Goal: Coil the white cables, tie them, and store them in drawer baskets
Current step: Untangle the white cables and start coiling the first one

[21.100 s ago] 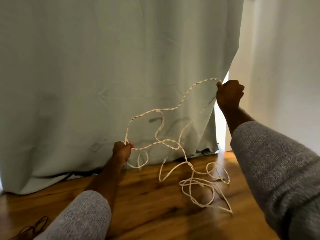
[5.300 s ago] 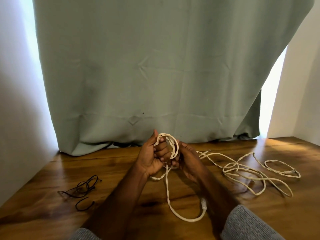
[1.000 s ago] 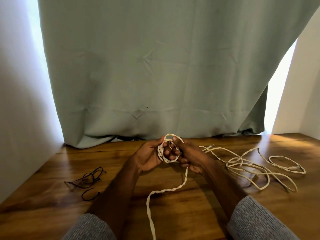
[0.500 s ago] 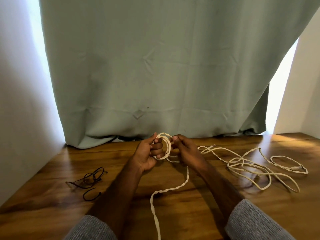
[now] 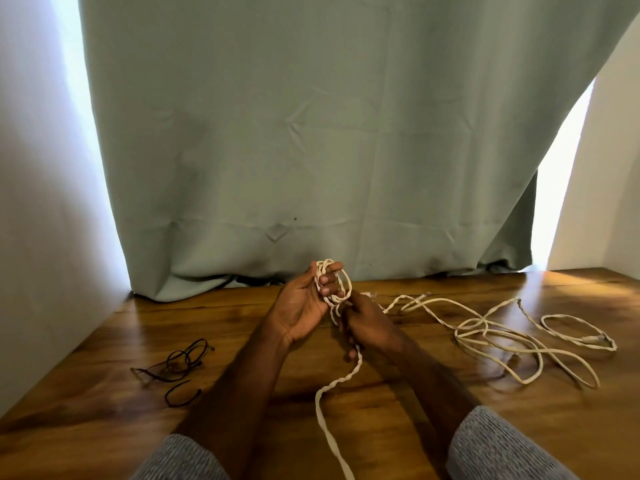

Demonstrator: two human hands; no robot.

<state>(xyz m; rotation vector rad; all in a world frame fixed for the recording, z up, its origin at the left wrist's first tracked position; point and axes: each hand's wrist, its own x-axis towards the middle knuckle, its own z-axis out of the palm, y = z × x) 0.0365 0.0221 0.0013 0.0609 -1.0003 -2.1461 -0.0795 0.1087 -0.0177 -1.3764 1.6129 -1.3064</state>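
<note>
While left hand (image 5: 300,304) grips the coil (image 5: 333,285), right hand (image 5: 367,322) pinches its tail (image 5: 341,381) — both clamped.

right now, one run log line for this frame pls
step: coiling | left hand: holds white cable coil | right hand: grips tail below coil | loose white cable: on floor, right | black cable: left

A domestic room is showing: a sage-green curtain (image 5: 311,133) is hanging to a polished wooden floor (image 5: 104,393) between white walls (image 5: 41,202).
</note>
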